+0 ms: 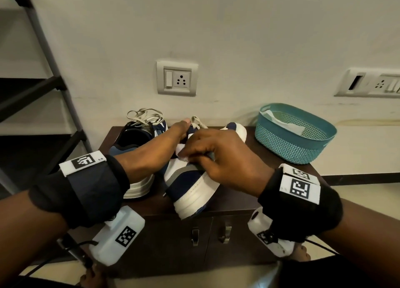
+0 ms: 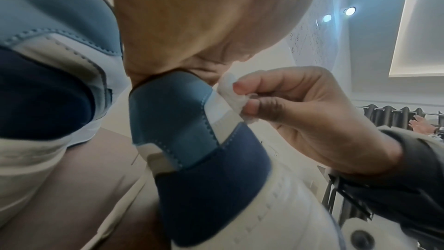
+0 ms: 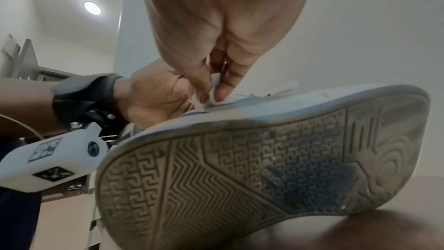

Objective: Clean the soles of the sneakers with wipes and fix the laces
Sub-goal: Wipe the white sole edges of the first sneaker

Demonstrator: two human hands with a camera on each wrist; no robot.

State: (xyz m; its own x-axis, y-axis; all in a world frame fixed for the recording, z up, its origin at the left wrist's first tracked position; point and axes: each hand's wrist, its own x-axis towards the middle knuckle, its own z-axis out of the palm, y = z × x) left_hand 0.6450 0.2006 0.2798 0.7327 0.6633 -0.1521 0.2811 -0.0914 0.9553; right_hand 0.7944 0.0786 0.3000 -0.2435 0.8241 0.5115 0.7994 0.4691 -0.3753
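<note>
right hand: right hand (image 1: 225, 157) had thumb and fingertips (image 2: 242, 85) curled tight on a small crumpled white wipe (image 2: 234, 95), pressed to the shoe's upper side panel, not the sole.
left hand: left hand (image 1: 151, 155) gripped the navy, blue and white leather sneaker (image 1: 192, 183) at the collar; fingers mostly hidden.
sneaker place: under both hands, on the dark brown wooden cabinet (image 1: 238, 199), tipped onto its side.
axis: long axis ran heel-near to toe-far; grey patterned rubber sole (image 3: 252, 163) faced right, grimy.
risk: heel overhung the cabinet's edge, so hard rubbing could slide it off; loose cream laces (image 1: 198, 123) beyond the fingertips could snag.
other: second matching sneaker (image 1: 138, 144) left of left hand; teal perforated plastic basket (image 1: 294, 144) far right.
</note>
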